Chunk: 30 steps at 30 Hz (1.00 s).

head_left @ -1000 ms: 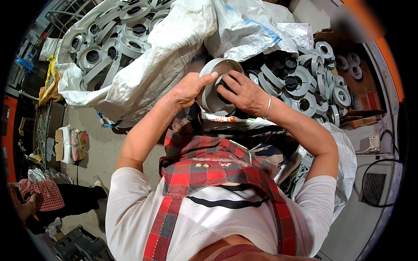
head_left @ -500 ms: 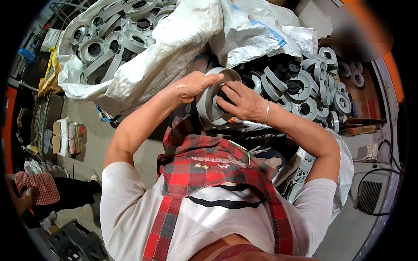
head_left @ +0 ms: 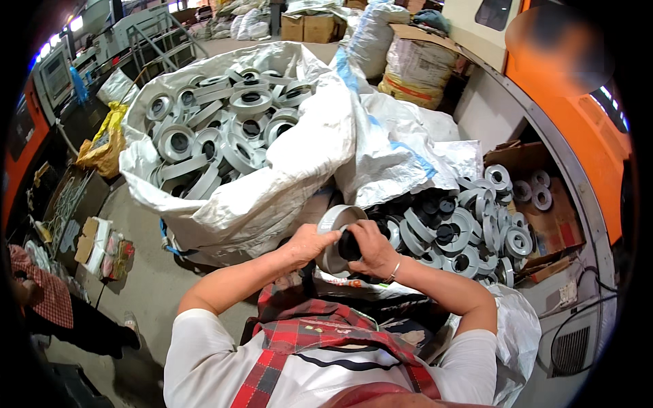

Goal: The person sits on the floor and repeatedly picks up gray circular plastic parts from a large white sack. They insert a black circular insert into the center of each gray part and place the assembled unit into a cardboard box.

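I close my left grip (head_left: 307, 246) on the rim of one grey, ring-shaped plastic part (head_left: 330, 259); my right grip (head_left: 375, 253) is curled around its round black centre (head_left: 349, 246). The part is near the large white woven sack (head_left: 262, 190).

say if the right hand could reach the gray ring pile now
Likely yes: the gray ring pile lies close by, nothing visibly between, though the right hand is occupied at the held ring.
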### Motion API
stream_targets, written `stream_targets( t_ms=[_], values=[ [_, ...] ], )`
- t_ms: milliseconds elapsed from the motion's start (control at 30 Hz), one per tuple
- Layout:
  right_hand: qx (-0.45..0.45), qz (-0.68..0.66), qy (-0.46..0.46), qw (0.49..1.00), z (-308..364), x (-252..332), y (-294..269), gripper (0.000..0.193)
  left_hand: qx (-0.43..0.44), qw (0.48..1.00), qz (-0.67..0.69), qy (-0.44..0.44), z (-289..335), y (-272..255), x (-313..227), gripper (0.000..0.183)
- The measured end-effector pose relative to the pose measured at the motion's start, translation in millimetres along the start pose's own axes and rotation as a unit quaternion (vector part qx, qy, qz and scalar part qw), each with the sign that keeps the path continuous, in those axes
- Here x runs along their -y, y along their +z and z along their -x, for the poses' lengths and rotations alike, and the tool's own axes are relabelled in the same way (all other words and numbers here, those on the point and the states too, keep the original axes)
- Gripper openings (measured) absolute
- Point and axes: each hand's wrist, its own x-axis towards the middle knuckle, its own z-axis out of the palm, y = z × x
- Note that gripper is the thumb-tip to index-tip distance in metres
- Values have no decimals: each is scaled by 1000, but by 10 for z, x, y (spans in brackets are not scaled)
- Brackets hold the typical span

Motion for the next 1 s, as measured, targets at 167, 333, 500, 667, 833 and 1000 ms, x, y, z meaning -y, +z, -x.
stream_targets(
  t_ms=[167, 333, 500, 667, 833, 1000],
  values=[
    [57, 80, -132, 986, -151, 94, -142, 50, -48, 991, 77, -96, -82, -163, -74, 40],
    [-20, 12, -56, 998, -392, -414, -376, 73, 30, 984, 175, -20, 83, -288, -162, 35],
    [-280, 90, 128, 947, -961, -1542, -1776, 48, 16, 968, 242, 60, 216, -378, -77, 43],
    [-366, -51, 177, 912, -1158, -1520, -3043, 59, -46, 968, 190, 160, 297, -396, -58, 27],
    [-93, -22, 49, 994, -796, -460, -987, 61, -31, 946, 262, 187, 254, -208, -94, 44],
    [-64, -79, 17, 995, -739, 118, -87, 59, -32, 936, 275, 218, 292, -10, -61, 40]
  ],
)
